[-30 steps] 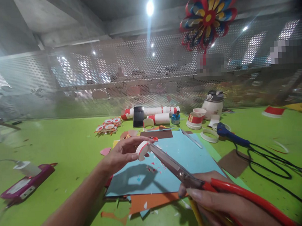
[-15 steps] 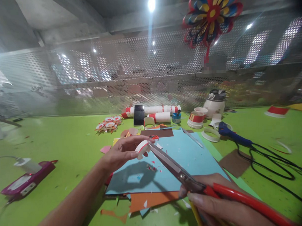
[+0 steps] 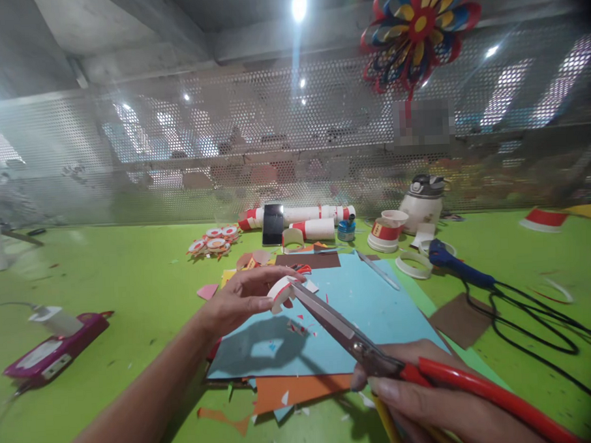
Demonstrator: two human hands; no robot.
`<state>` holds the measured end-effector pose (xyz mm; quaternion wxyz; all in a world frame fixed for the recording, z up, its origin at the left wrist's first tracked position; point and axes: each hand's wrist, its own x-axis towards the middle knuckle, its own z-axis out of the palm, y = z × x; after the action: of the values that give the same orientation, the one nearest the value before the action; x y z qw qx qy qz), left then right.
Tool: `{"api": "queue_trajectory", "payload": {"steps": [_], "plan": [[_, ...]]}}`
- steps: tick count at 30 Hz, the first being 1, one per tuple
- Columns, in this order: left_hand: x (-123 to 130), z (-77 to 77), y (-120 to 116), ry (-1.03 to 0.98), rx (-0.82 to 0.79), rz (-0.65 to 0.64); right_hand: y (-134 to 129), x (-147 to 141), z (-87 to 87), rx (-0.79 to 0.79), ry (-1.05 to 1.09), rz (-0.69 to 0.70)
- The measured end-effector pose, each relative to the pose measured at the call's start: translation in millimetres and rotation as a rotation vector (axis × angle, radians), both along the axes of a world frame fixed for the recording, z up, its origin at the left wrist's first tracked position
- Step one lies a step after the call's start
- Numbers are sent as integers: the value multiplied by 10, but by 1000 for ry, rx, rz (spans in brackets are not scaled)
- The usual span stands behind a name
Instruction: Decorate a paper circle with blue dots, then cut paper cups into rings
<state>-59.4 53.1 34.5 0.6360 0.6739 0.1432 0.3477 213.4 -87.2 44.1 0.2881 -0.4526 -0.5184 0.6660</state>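
Left grip (image 3: 233, 304) aptly pinches the likely light, bendy white piece (image 3: 279, 291) at nine o'clock; right grip (image 3: 430, 400) clasps scissors (image 3: 340, 332).

Scissors (image 3: 332, 318) at a curved white piece (image 3: 280, 295) over a green table (image 3: 145, 274).
The left hand (image 3: 244, 292) pinches the red-edged piece; the right hand (image 3: 425, 398), near right, grips the scissors by their handles. Beneath lies a light blue sheet (image 3: 402, 321) strewn with scraps (image 3: 299, 326); a phone (image 3: 273, 225) sits far, a blue glue gun (image 3: 461, 270) right, a purple power strip (image 3: 57, 359) left.
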Motion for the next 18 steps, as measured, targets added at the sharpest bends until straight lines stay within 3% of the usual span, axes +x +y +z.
{"api": "queue_trajectory", "payload": {"steps": [18], "plan": [[11,9,-9,-6,-16,-9,4,-21,7,-99,7,9]]}}
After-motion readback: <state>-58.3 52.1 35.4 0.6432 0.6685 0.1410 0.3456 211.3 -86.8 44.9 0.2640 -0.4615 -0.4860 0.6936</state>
